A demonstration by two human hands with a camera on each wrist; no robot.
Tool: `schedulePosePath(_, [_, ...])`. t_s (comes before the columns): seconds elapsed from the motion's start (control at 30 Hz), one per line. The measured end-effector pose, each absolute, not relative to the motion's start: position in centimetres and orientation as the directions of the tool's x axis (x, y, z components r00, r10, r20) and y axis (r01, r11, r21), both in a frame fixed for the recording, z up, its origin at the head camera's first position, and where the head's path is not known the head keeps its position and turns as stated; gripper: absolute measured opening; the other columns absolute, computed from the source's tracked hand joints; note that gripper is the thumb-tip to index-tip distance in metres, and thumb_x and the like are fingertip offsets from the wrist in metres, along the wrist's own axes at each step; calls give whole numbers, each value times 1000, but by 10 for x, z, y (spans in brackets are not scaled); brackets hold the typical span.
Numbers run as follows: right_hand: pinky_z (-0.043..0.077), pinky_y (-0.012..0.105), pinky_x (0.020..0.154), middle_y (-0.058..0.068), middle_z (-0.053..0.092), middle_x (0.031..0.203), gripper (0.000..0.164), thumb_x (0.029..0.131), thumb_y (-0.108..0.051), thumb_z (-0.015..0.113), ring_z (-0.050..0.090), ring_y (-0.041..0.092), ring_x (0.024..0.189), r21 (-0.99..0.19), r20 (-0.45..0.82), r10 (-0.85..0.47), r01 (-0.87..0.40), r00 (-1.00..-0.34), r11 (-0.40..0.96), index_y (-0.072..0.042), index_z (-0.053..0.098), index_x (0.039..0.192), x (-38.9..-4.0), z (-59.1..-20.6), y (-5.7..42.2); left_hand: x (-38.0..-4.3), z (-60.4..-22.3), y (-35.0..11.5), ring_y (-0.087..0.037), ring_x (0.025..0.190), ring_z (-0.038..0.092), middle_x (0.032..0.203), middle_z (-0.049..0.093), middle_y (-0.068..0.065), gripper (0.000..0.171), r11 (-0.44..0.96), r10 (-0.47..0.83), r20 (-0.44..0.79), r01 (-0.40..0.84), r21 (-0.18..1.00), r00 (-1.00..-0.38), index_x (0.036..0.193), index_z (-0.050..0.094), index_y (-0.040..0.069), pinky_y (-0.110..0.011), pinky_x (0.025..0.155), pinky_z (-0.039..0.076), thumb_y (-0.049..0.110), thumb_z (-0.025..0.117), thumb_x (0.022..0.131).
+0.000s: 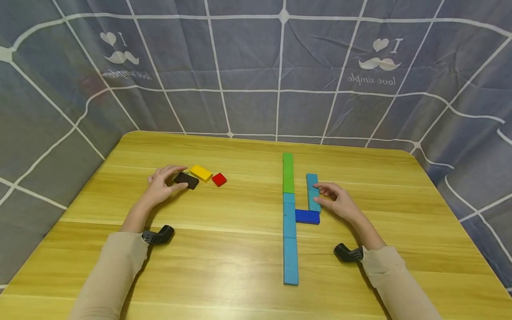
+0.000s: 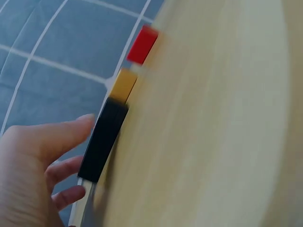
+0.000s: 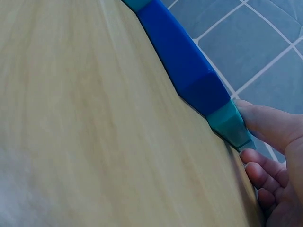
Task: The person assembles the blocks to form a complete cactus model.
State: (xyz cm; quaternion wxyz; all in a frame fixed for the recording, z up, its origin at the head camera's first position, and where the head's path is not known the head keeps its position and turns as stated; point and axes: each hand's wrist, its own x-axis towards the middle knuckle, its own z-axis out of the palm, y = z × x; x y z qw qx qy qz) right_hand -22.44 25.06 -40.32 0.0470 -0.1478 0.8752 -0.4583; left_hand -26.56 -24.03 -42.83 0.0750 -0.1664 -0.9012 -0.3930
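Note:
On the left, my left hand (image 1: 160,186) holds a black block (image 1: 186,180) by its long edges, thumb on the near side and forefinger at the far side. In the left wrist view the black block (image 2: 104,139) overlaps a yellow block (image 2: 124,85); a red block (image 2: 143,45) is beyond. My right hand (image 1: 338,202) has thumb and forefinger apart, fingertips at the right side of two light blue blocks (image 1: 313,201) in line, other fingers bent. The near one meets a dark blue block (image 1: 307,217). In the right wrist view the thumb overlaps a light blue block (image 3: 229,124).
A long row of blocks runs front to back mid-table: a green block (image 1: 288,173) at the far end, light blue blocks (image 1: 290,258) toward me. The dark blue block joins its right side. Behind the wooden table (image 1: 224,266) hangs a grey curtain (image 1: 248,66).

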Motion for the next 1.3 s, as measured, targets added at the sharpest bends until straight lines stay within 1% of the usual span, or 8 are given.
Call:
schedulePosePath(0.23, [38,27,77,23,51,104,39,86,-5,61,44,28,91,-812,58,-303,-221,-951,540,7,52,122,-225,-402,251,-267,-423,-252,-45,117,27,129,43,-23,49,701,291,143,312,641,-946,129,48,4,-56,86,10,23,64,86])
schedulePosePath(0.37, [37,27,78,23,50,104,39,86,-5,61,45,29,91,-816,59,-304,-221,-951,534,7,52,122,-225,-402,251,-267,-421,-253,-45,119,26,129,43,-22,47,715,283,99,279,641,-954,128,48,3,-56,87,10,22,62,87])
schedulePosePath(0.6, [37,28,78,22,51,104,39,86,-5,61,45,28,92,-816,58,-308,-223,-950,533,6,52,122,-226,-402,252,-269,-422,-255,-43,116,30,122,48,-22,38,680,276,123,284,676,-953,116,55,0,-58,90,9,17,67,84])
schedulePosePath(0.97, [37,28,79,21,51,105,39,86,-7,61,45,28,93,-811,57,-302,-220,-952,542,6,53,122,-226,-403,251,-268,-421,-257,-41,114,33,119,49,-20,34,646,278,118,277,711,-953,107,59,1,-59,92,8,16,71,79])
schedulePosePath(1.03, [38,28,79,21,51,105,39,86,-6,61,46,29,93,-811,59,-302,-222,-951,541,6,53,122,-225,-403,251,-269,-421,-258,-39,114,35,119,49,-19,34,621,276,105,261,739,-955,105,59,1,-58,96,11,17,72,78])
schedulePosePath(1.13, [38,28,79,21,51,105,39,86,-6,61,46,30,93,-813,62,-301,-223,-952,537,6,52,122,-224,-403,251,-268,-421,-259,-33,112,40,118,48,-18,35,566,265,90,231,791,-960,106,59,-1,-52,97,23,16,73,78])
schedulePosePath(1.2, [37,28,79,22,51,105,39,86,-6,61,45,30,93,-816,62,-301,-222,-952,533,6,52,122,-224,-403,251,-268,-421,-258,-28,108,42,116,49,-16,36,538,250,91,216,815,-964,107,59,-2,-47,94,30,15,73,78])
schedulePosePath(1.3, [37,28,79,22,51,105,39,86,-5,61,45,30,93,-818,62,-300,-221,-952,531,6,52,122,-223,-402,250,-267,-420,-255,-21,103,44,112,52,-7,38,531,206,110,205,822,-972,108,59,-1,-41,89,33,16,73,77])
